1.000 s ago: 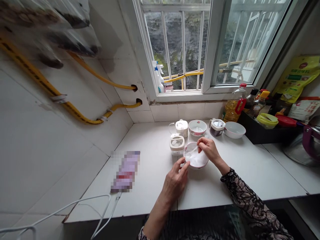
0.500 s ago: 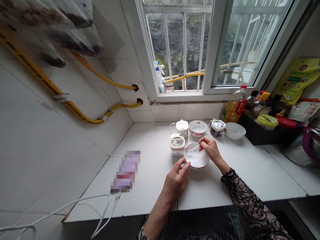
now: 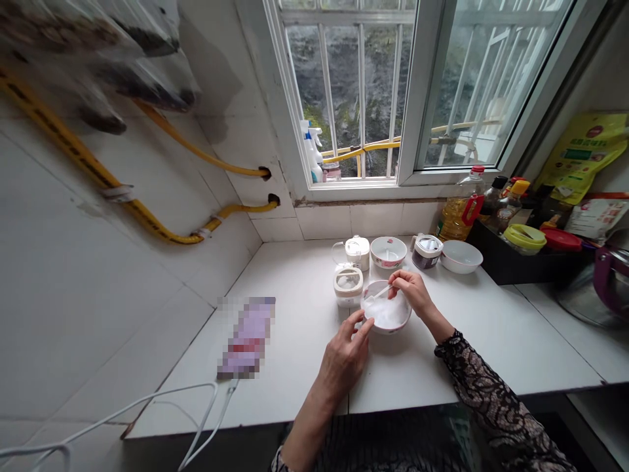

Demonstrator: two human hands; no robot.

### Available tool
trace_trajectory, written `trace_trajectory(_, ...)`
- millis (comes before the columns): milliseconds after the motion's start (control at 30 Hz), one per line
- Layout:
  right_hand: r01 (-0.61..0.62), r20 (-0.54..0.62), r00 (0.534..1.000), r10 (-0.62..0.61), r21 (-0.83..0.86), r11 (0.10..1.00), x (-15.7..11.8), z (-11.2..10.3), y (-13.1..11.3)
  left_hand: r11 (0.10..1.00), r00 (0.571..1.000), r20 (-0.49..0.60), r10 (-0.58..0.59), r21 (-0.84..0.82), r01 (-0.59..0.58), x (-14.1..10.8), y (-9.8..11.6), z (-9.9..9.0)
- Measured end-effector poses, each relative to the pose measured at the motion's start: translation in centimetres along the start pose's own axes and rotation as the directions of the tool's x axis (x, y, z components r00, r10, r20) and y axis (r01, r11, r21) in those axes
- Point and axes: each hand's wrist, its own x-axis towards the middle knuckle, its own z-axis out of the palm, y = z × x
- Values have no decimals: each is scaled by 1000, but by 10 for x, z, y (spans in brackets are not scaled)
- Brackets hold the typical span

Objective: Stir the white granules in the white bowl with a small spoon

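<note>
A bowl (image 3: pixel 403 322) with a pinkish rim and white contents stands on the counter between my hands. My right hand (image 3: pixel 413 292) pinches the handle of a small white spoon (image 3: pixel 380 293), whose end is over the bowl's left inner side. With thumb and fingers, my left hand (image 3: pixel 346 357) grips the bowl's near left rim. Just behind my left hand is a white-lidded seasoning jar (image 3: pixel 348 286). Further back are another pale jar (image 3: pixel 357 253), its clear lid raised, a flowered bowl (image 3: pixel 388 254) with a white spoon in it, and a jar with dark contents (image 3: pixel 426 252).
A plain white bowl (image 3: pixel 462 257) stands at the back right, near an oil bottle (image 3: pixel 460 213) and a black rack (image 3: pixel 511 262) of condiments. On the left lies a blurred purple object (image 3: pixel 248 337) with a white cable (image 3: pixel 201 419). A metal pot (image 3: pixel 587 295) is at the far right.
My right hand has shifted slightly to the left, and the spoon's end has moved toward the bowl's left side. My left hand stays at the rim.
</note>
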Motion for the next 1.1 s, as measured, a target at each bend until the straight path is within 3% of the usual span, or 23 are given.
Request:
trace_trajectory(367,-11,-76,997,16,68,998,5,-8,-5,1000,1000,1,4,1,-4,0,-1,0)
trace_trajectory(467,61,-99,994,-54,67,996,5,-1,-7,1000,1000,17,-12,7,12,0,0,0)
trace_trajectory(567,212,-98,973,-211,8,977,2,12,-9,1000,1000,18,-12,17,12,-1,-1,0)
trace_trajectory(667,418,-39,898,-437,-231,879,-3,21,-9,1000,1000,15,-7,29,6,-1,-1,0)
trace_trajectory(733,575,116,799,-590,-434,693,-5,25,-8,999,1000,12,-4,32,4,-1,-1,0)
trace_trajectory(800,694,294,687,-664,-536,481,-6,26,-8,1000,1000,7,-1,31,1,0,-1,0)
trace_trajectory(867,742,359,618,-699,-561,368,-6,25,-8,1000,1000,7,-1,30,1,0,-1,0)
trace_trajectory(1000,747,253,560,-789,-566,349,-9,23,-12,999,1000,13,-6,36,5,0,0,-1)
trace_trajectory(1100,783,296,529,-795,-532,323,-16,24,-12,999,1000,7,-1,42,1,1,0,-1)
